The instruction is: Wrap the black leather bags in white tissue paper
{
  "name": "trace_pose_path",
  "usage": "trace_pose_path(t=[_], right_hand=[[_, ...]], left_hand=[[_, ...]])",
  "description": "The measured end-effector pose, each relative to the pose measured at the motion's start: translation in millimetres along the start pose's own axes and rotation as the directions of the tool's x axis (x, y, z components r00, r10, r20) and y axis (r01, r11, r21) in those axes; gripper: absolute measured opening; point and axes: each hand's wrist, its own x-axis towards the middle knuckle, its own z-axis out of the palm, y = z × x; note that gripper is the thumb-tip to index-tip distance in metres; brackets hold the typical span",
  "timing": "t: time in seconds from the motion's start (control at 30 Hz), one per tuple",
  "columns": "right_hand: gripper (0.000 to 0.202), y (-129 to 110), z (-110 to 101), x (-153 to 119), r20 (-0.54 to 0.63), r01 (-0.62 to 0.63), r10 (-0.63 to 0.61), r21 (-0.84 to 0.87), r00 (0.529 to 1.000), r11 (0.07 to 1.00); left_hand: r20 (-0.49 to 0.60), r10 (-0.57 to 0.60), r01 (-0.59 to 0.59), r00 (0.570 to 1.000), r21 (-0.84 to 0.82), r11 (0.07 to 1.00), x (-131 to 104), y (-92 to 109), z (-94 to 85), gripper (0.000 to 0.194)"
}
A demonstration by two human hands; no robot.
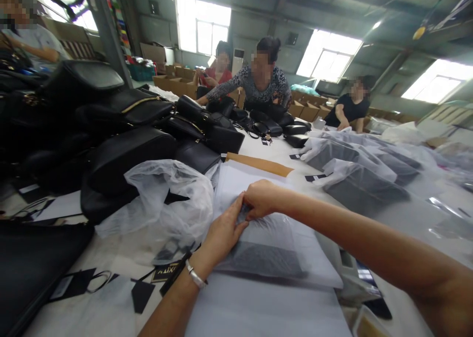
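Note:
A translucent plastic bag with something dark inside lies on a stack of white sheets. At the bag's upper left edge, my left hand, with a silver bracelet at the wrist, has its fingers pressed together on the plastic. My right hand meets it there from the right, fingers curled in and closed on the same edge. Brown paper sticks out at the far end of the stack. Just left of my hands is a crumpled translucent bag.
Black handbags are piled high at the left, with black tags nearer. Wrapped dark items lie at the right. Several people are around the table, one leaning over bags at the far side.

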Motion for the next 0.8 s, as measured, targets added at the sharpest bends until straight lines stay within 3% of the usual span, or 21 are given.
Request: trace_pose_path(t=[0.17,0.27,0.37,0.47,0.57,0.67,0.73,0.8], right_hand=[[0.065,19.5,10.7,-5.5,-0.072,-0.053,0.053,0.001,0.996,0.999],[0.056,35.2,21.2,-20.9,-0.116,-0.188,0.198,0.092,0.973,0.978],[0.036,37.4,32.0,-53.5,-0.197,-0.375,0.394,0.127,0.898,0.918],[0.032,12.4,47.3,-99.0,-0.302,-0.41,0.452,0.195,0.839,0.891],[0.032,-33.6,71.2,-140.5,-0.463,-0.2,0.36,0.359,0.81,0.912],[0.054,-76.1,101.9,-162.3,-0.535,-0.056,0.266,0.377,0.802,0.925],[0.072,-92.4,123.8,-164.4,-0.545,-0.073,0.271,0.357,0.793,0.931],[0.075,-98.3,144.1,-160.3,-0.548,-0.122,0.291,0.325,0.784,0.938]], left_hand=[[0.015,0.024,-0.024,1.0,-0.033,0.999,2.9,5.2,-3.4,0.067],[0.036,0.032,-0.031,0.999,-0.019,0.999,2.4,5.5,-4.7,0.064],[0.039,0.057,-0.058,0.998,0.027,0.998,0.0,6.4,-5.4,0.059],[-0.059,0.062,-0.053,0.996,0.147,0.988,0.3,15.6,-4.0,0.051],[-0.113,0.135,-0.098,0.984,0.285,0.953,7.7,33.1,2.7,0.045],[0.01,0.219,-0.205,0.976,0.405,0.891,19.9,45.8,16.3,0.048],[0.116,0.207,-0.237,0.971,0.462,0.855,27.6,46.1,27.2,0.053],[0.188,0.171,-0.243,0.967,0.491,0.837,34.2,41.3,36.4,0.055]])
